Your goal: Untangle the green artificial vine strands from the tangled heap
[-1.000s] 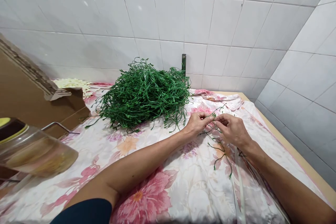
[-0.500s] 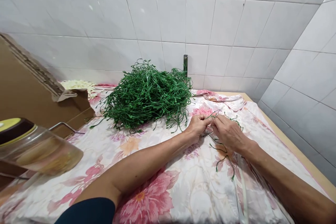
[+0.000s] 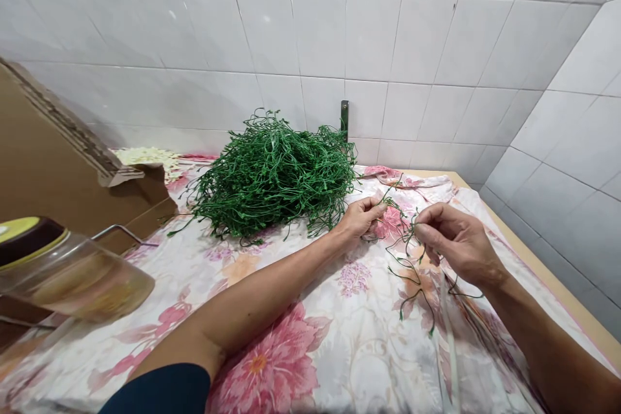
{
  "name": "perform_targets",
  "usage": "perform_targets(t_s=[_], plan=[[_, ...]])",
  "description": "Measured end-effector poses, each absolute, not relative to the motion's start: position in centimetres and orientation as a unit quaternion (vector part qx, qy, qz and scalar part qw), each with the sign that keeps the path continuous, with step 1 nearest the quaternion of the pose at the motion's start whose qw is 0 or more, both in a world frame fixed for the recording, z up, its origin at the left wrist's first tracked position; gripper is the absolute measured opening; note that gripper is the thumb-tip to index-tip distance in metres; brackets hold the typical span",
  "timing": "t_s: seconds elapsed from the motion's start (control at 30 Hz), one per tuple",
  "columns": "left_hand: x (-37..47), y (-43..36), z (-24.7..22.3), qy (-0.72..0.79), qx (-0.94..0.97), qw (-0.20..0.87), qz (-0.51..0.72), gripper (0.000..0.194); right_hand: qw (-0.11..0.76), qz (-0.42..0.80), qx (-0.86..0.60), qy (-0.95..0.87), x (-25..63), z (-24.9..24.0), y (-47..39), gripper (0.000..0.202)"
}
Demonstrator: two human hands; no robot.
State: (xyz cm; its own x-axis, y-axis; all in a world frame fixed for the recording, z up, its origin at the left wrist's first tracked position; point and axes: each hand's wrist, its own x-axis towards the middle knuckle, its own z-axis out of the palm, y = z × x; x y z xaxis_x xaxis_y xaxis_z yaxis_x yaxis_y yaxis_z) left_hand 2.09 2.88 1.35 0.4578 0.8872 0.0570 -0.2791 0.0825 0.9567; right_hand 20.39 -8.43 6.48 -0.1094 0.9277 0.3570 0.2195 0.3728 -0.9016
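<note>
My left hand (image 3: 363,218) pinches thin green stems (image 3: 394,202) just right of a large tangled green heap (image 3: 276,174). Farther right, my right hand (image 3: 453,239) is closed in a pinch on another part of thin green stems (image 3: 412,236), with a gap between the two hands. Loose green stems with small bud-like tips (image 3: 417,291) hang or lie below, over the floral cloth (image 3: 369,343). Pale narrow strips (image 3: 451,349) lie on the cloth under my right forearm.
A clear jar (image 3: 92,278) with a yellow and brown lid stands at the left. Behind it is a torn cardboard box (image 3: 63,149). Pale yellow pieces (image 3: 150,157) lie beyond the box. A tiled wall (image 3: 320,32) rises behind, with a dark metal strip (image 3: 344,118).
The hands, together before, have moved apart. My right hand has gone to the right and turned, and my left hand has shifted slightly left. More stems now show between them.
</note>
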Motion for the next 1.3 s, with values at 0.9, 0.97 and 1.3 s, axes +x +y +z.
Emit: perform_targets(t_s=[0.9,0.97,1.3], plan=[[2.2,1.1,2.3,0.211,0.594,0.729,0.269,0.041,0.379,0.025,-0.497,-0.78,22.2,5.0,-6.0,0.011],[2.2,1.1,2.3,0.21,0.597,0.729,0.262,0.04,0.363,0.041,-0.502,-0.784,22.4,5.0,-5.9,0.009],[2.4,1.2,1.8,0.22,0.598,0.724,0.264,0.042,0.392,-0.014,-0.453,-0.801,22.8,4.6,-5.5,0.013]])
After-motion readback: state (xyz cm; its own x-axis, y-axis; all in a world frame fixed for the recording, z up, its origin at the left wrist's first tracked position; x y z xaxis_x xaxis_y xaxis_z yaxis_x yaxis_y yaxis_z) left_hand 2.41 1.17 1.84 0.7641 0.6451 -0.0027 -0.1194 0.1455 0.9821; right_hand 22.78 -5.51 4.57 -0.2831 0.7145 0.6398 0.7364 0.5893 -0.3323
